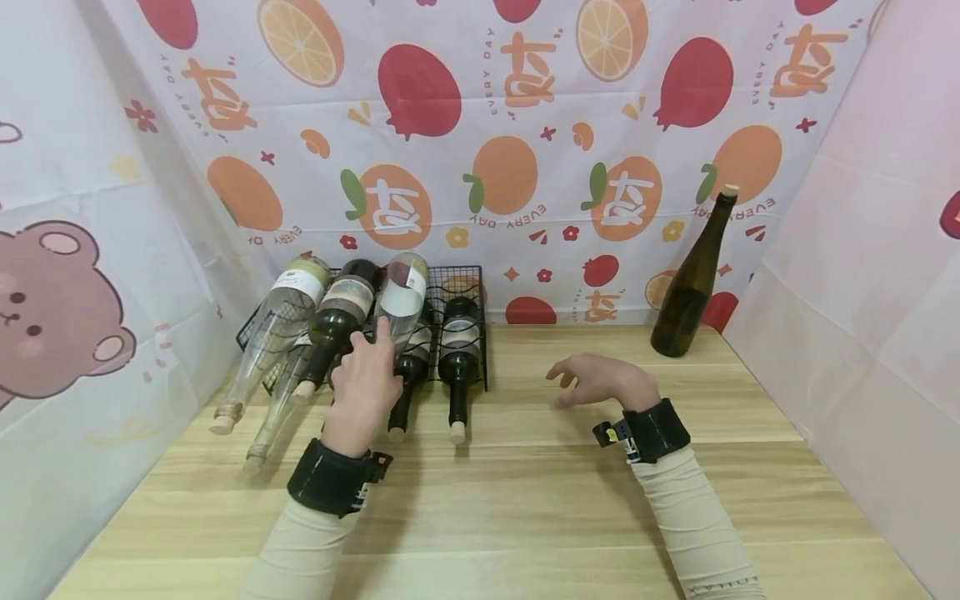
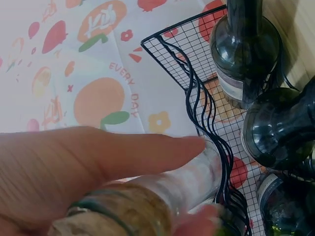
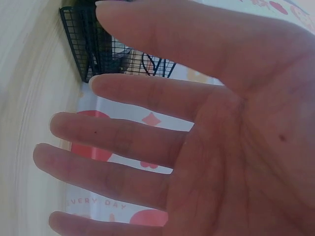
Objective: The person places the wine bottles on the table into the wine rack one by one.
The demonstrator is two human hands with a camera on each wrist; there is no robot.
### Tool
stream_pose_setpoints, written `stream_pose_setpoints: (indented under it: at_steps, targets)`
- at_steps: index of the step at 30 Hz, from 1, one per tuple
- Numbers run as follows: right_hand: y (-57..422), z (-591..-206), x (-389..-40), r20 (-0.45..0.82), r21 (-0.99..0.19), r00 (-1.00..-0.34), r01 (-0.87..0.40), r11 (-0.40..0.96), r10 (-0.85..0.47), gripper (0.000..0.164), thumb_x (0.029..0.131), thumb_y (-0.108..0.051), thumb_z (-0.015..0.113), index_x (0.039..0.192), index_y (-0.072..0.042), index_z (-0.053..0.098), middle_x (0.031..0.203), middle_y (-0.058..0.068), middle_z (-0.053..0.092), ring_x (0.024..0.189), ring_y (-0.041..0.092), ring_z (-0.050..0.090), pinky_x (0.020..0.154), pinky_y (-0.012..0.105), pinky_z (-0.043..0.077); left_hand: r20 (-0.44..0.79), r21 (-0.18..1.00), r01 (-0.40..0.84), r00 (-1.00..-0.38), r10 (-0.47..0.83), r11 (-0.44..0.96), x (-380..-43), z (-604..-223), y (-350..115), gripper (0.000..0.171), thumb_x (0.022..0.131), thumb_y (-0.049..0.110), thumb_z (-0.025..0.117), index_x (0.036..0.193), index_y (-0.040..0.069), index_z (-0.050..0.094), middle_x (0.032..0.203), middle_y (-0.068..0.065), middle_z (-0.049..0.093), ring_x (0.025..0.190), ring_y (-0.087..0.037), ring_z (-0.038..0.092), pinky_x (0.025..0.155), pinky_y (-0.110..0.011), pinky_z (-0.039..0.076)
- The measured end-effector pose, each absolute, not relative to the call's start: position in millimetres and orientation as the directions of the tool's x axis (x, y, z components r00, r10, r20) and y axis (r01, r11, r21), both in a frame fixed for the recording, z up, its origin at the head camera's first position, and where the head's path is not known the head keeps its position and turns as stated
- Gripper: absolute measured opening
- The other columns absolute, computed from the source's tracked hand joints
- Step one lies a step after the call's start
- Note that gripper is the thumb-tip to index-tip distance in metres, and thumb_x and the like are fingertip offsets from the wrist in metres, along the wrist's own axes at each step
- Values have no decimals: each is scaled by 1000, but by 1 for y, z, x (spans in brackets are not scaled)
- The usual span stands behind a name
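My left hand [image 1: 365, 387] grips a clear glass bottle [image 1: 402, 296] by its neck. This bottle has a white label and lies above the black wire rack [image 1: 482, 333], base toward the back curtain. Up close in the left wrist view, its cork [image 2: 93, 225] pokes out below the thumb [image 2: 147, 152], which lies along the glass. Over the table to the right of the rack, my right hand [image 1: 600, 382] hovers with nothing in it. Its fingers [image 3: 123, 137] are spread apart in the right wrist view.
Several corked bottles lie in the rack, among them a clear one [image 1: 273, 342] at the left and dark ones [image 1: 458, 358] at the right, necks toward me. A green bottle [image 1: 682, 300] stands upright at the table's back right. Printed curtains [image 1: 525, 108] enclose the wooden table [image 1: 525, 508].
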State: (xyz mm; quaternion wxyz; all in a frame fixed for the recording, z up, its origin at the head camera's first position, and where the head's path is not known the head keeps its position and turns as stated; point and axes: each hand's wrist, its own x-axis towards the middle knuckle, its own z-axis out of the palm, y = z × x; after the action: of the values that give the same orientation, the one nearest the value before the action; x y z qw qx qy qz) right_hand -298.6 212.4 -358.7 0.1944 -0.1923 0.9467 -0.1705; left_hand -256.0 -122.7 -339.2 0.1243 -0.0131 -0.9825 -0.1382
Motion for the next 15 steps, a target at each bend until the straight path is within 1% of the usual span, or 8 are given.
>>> stream_pose_setpoints:
  at_steps: [3, 6, 10, 15]
  targets:
    - [212, -358, -299, -305, -395, -852, -293, 871, -426, 51, 94, -28, 76, 140, -13, 63, 136, 17, 67, 122, 31, 65, 103, 52, 52, 319, 275, 85, -948, -7, 958, -256, -341, -123, 71, 85, 2, 75, 147, -4, 44, 121, -41, 52, 75, -54, 65, 53, -57, 53]
    - [212, -359, -299, -305, -394, -852, -293, 871, -424, 51, 94, -29, 76, 140, -13, 63, 136, 17, 67, 122, 31, 65, 103, 52, 52, 370, 278, 115, -929, 4, 954, -255, -342, -123, 62, 83, -3, 72, 141, -7, 52, 112, -39, 56, 74, -54, 65, 51, -56, 53]
    - [212, -360, -300, -302, -391, -851, -299, 870, -429, 50, 94, -29, 76, 140, -14, 64, 135, 17, 68, 121, 31, 65, 103, 52, 53, 403, 278, 154, -915, 30, 948, -254, -342, -125, 61, 83, -6, 70, 141, -12, 52, 110, -40, 60, 80, -57, 66, 56, -58, 55]
    - [211, -360, -301, -302, -393, -850, -302, 869, -432, 50, 94, -29, 76, 140, -13, 64, 135, 17, 68, 121, 31, 65, 103, 52, 53, 400, 281, 177, -915, 53, 943, -254, -341, -127, 60, 85, -5, 69, 141, -16, 50, 110, -40, 61, 84, -58, 66, 62, -60, 56]
